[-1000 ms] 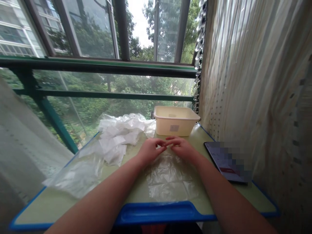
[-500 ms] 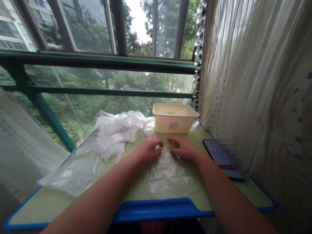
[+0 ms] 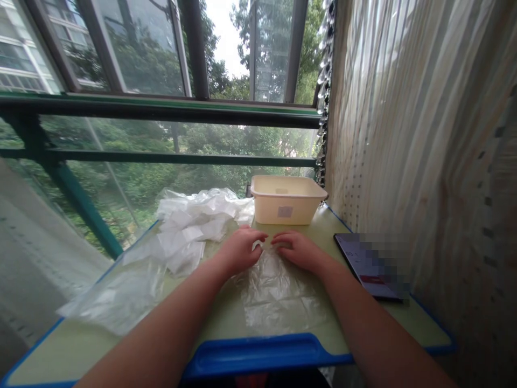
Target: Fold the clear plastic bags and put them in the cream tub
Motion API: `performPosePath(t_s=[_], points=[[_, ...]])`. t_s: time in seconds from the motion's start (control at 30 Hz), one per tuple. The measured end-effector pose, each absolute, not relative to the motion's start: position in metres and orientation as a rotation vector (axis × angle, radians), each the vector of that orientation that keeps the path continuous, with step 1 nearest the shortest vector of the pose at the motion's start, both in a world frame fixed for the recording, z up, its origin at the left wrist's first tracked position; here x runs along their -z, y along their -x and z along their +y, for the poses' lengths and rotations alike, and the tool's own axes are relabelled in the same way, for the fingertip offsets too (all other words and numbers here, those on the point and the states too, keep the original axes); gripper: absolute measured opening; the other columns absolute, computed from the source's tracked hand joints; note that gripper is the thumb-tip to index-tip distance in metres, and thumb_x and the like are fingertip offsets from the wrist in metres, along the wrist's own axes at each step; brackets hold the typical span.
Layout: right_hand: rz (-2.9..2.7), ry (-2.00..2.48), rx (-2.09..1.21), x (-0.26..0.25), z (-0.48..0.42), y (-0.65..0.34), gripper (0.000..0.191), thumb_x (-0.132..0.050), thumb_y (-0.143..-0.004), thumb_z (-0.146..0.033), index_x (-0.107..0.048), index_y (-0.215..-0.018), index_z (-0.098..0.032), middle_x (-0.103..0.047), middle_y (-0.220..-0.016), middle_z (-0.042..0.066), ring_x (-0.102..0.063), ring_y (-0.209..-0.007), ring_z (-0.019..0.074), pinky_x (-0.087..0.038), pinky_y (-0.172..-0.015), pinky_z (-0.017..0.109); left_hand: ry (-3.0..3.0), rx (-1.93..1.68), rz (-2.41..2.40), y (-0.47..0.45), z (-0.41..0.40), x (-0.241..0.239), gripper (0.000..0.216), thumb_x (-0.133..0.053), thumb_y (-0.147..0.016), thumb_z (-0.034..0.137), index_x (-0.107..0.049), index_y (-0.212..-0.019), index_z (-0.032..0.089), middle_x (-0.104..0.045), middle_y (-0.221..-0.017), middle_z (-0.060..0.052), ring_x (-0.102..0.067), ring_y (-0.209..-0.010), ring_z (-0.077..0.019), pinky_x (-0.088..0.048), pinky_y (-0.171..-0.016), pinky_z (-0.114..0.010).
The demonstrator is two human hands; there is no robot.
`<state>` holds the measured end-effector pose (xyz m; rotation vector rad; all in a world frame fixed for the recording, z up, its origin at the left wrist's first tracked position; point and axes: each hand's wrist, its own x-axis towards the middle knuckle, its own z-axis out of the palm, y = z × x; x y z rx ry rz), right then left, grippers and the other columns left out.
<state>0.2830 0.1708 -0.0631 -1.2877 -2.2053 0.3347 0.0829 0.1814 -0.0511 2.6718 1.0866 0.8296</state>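
A clear plastic bag lies spread and wrinkled on the table in front of me, its far end between my hands. My left hand is at that far end on the left, fingers curved and thumb apart from them. Opposite it, my right hand rests at the bag's right side with fingers stretched inward and spread. The fingertips of both hands nearly meet over the bag. Neither hand visibly grips it.
A cream plastic bin with a small label stands at the table's far side. Piled clear and white plastic bags cover the left. A tablet-like device, partly blurred out, lies right. The green table has a blue front tray.
My right hand's fingers have come inward, closer to my left hand. My left hand has shifted slightly left. The whole view has tilted a little; the bag lies much as before.
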Motion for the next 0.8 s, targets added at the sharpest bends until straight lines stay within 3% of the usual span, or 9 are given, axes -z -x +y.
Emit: performPosePath(t_s=[0.13,0.33,0.6,0.7,0.8], points=[[-2.189,1.353,-0.271,0.067,0.174,-0.288,0.033,-0.053,-0.068,-0.011,-0.067,-0.097,-0.019,-0.066,-0.1,0.006,-0.056,-0.096,0.02,-0.04,-0.09,0.034,-2.866,-0.702,1.051,-0.084,0.183,0.056,0.026,-0.05,-0.078,0.027,-0.066,-0.097,0.021,-0.067,-0.09,-0.004,-0.052,-0.087,-0.0201,-0.042,-0.082,-0.032],[-2.24,1.389,-0.303,0.064,0.175,-0.295,0.026,-0.054,-0.071,-0.015,-0.069,-0.091,-0.018,-0.065,-0.104,0.007,-0.057,-0.098,0.021,-0.039,-0.092,0.034,-2.894,-0.605,0.998,-0.084,0.182,0.057,0.019,-0.051,-0.078,0.026,-0.068,-0.084,0.024,-0.067,-0.086,-0.002,-0.052,-0.082,-0.0191,-0.042,-0.078,-0.03],[-2.2,1.428,-0.373,0.059,0.171,-0.297,0.033,-0.051,-0.069,-0.009,-0.069,-0.094,-0.019,-0.061,-0.111,0.007,-0.055,-0.103,0.0206,-0.037,-0.096,0.033,-2.823,-0.677,0.986,-0.082,0.184,0.055,0.02,-0.051,-0.078,0.025,-0.068,-0.088,0.023,-0.067,-0.09,-0.003,-0.053,-0.086,-0.019,-0.041,-0.082,-0.03],[-2.122,1.419,-0.364,0.057,0.171,-0.293,0.027,-0.053,-0.07,-0.011,-0.071,-0.088,-0.018,-0.061,-0.11,0.008,-0.056,-0.102,0.0199,-0.037,-0.095,0.032,-2.838,-0.73,0.953,-0.085,0.18,0.052,0.024,-0.048,-0.08,0.024,-0.067,-0.095,0.023,-0.066,-0.097,-0.002,-0.052,-0.088,-0.0192,-0.041,-0.083,-0.03],[-2.151,1.358,-0.355,0.057,0.171,-0.29,0.019,-0.056,-0.071,-0.018,-0.073,-0.08,-0.019,-0.064,-0.102,0.007,-0.058,-0.094,0.0185,-0.04,-0.09,0.03,-2.889,-0.637,0.894,-0.088,0.176,0.049,0.024,-0.047,-0.08,0.023,-0.069,-0.089,0.024,-0.067,-0.094,-0.002,-0.052,-0.086,-0.0194,-0.041,-0.082,-0.031]])
